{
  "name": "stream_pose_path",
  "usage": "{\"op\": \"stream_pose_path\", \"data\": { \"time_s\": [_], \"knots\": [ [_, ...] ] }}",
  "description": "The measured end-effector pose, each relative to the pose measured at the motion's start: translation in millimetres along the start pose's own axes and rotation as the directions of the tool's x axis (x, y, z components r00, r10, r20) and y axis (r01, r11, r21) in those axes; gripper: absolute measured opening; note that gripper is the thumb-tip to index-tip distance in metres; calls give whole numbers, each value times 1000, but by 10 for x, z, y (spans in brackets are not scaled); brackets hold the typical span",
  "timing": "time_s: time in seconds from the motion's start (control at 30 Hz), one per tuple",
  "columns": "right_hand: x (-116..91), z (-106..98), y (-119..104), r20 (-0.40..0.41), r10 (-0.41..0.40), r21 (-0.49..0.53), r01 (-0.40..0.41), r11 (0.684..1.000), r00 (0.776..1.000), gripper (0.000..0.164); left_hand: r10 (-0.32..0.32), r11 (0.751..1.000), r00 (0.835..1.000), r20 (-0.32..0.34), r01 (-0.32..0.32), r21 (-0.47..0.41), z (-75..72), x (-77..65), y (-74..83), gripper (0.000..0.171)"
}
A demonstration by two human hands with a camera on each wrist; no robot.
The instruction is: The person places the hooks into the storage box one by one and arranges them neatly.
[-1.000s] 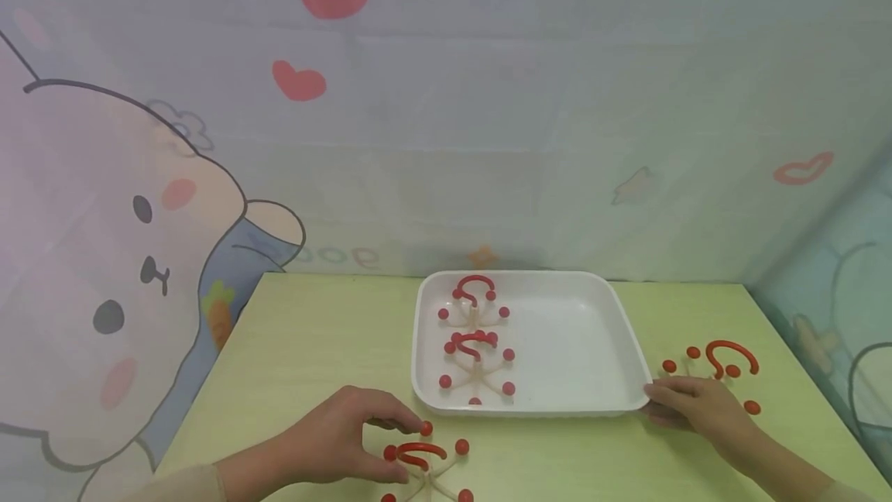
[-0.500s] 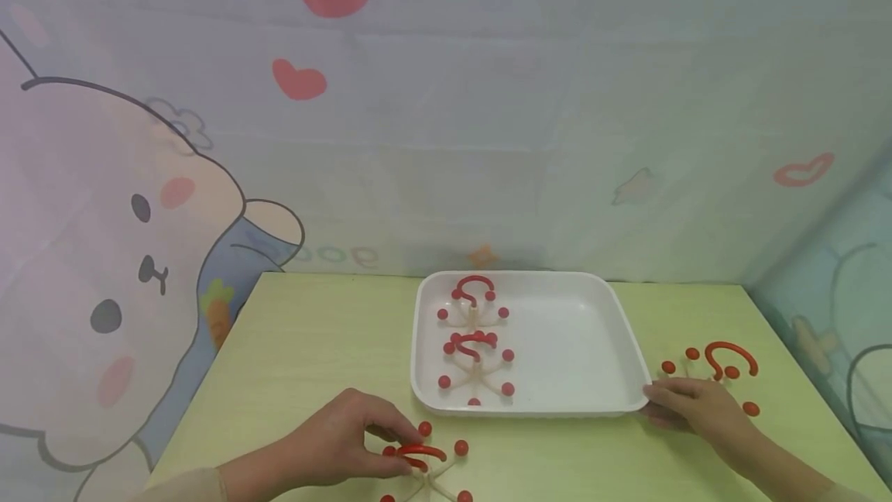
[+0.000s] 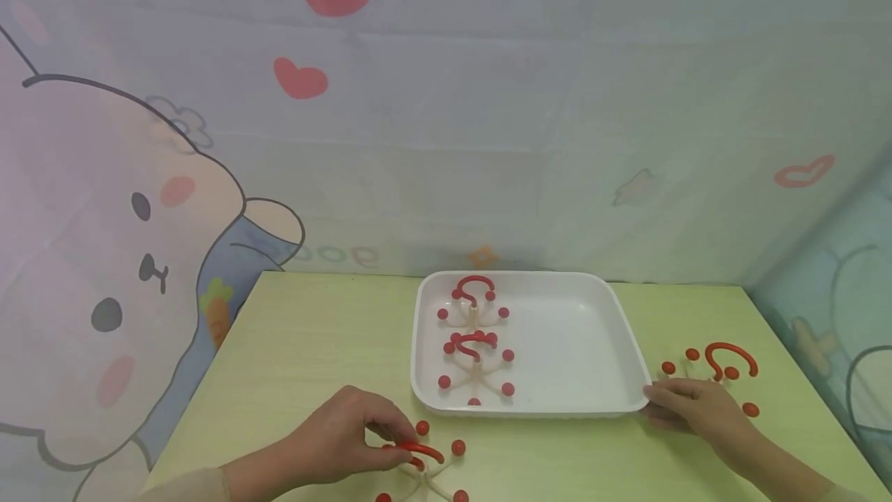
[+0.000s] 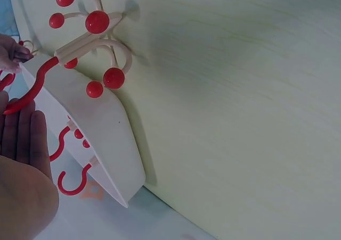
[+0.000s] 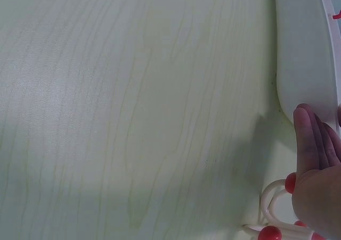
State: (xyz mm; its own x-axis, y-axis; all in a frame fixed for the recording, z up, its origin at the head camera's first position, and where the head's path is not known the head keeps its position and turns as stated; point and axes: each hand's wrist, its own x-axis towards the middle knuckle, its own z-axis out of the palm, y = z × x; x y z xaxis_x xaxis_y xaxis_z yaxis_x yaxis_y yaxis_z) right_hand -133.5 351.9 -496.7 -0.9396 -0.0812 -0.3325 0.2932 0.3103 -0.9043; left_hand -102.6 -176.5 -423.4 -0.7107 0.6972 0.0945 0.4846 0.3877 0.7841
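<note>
My left hand (image 3: 341,436) pinches the red hook of a swivel hook hanger (image 3: 423,477) at the table's front. This hanger has cream arms tipped with red balls. In the left wrist view the same hanger (image 4: 80,46) has its arms spread over the table, and its hook runs to my fingers. With the thumb at the rim and fingers along the outer wall, my right hand (image 3: 707,413) holds the front right corner of the white tray (image 3: 571,347). Two similar hangers, a rear one (image 3: 474,318) and a front one (image 3: 477,369), stand in the tray's left half.
Another hook hanger (image 3: 732,345) lies right of the tray, partly behind my right hand. A pale yellow-green table (image 3: 313,331) carries everything. Behind it hangs a printed cloth (image 3: 488,138) with hearts and a cartoon animal, close to the tray's back edge.
My left fingers have closed from around the hanger onto its red hook. The hanger has shifted slightly to the left. My right hand and the tray stay where they were.
</note>
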Motion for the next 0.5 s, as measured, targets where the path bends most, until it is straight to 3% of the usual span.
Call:
{"op": "stream_pose_path", "data": {
  "time_s": [0.2, 0.5],
  "knots": [
    [3, 1, -15, -3, 5, -16, -5, 1000, 1000, 44, 92, 994, 995, -40, -89, 68, -29, -3, 31, 10],
    [7, 0, -15, -7, 7, -32, -7, 999, 1000, 44, 197, 973, 978, -69, -187, 134, -218, 58, 184, 12]
  ]
}}
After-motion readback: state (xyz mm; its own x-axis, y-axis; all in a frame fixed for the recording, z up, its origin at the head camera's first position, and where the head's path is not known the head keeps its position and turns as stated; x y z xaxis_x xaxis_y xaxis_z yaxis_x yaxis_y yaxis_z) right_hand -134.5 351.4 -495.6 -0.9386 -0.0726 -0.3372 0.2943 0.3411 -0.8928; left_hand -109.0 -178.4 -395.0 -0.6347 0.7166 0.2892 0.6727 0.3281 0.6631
